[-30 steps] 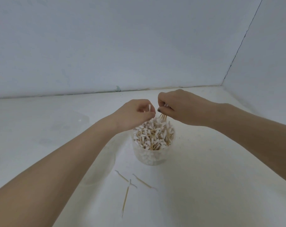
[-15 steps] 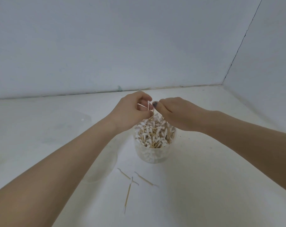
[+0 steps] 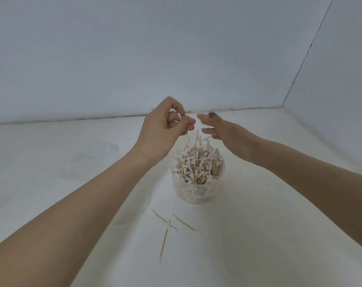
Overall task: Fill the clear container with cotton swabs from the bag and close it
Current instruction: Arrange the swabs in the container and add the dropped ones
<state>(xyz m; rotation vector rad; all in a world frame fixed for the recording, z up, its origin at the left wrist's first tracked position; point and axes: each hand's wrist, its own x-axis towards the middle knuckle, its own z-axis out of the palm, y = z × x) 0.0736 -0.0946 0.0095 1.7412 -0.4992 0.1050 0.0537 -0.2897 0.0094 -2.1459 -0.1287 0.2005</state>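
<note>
A clear round container (image 3: pixel 197 192) stands on the white table, packed with upright cotton swabs (image 3: pixel 197 164) that stick out above its rim. My left hand (image 3: pixel 162 131) hovers above the container's far left side and pinches a single cotton swab (image 3: pixel 181 123) between thumb and fingers. My right hand (image 3: pixel 221 129) is just right of it, above the container's far side, fingers spread loosely and holding nothing. Three loose swabs (image 3: pixel 176 222) lie on the table in front of the container.
A clear round lid (image 3: pixel 132 216) lies on the table left of the container, partly under my left forearm. A faint clear plastic bag (image 3: pixel 89 156) lies further left. White walls close the table at the back and right.
Both hands have risen from the swab tops and moved apart. The left hand lifted one swab clear of the pile; the right hand let go and opened.
</note>
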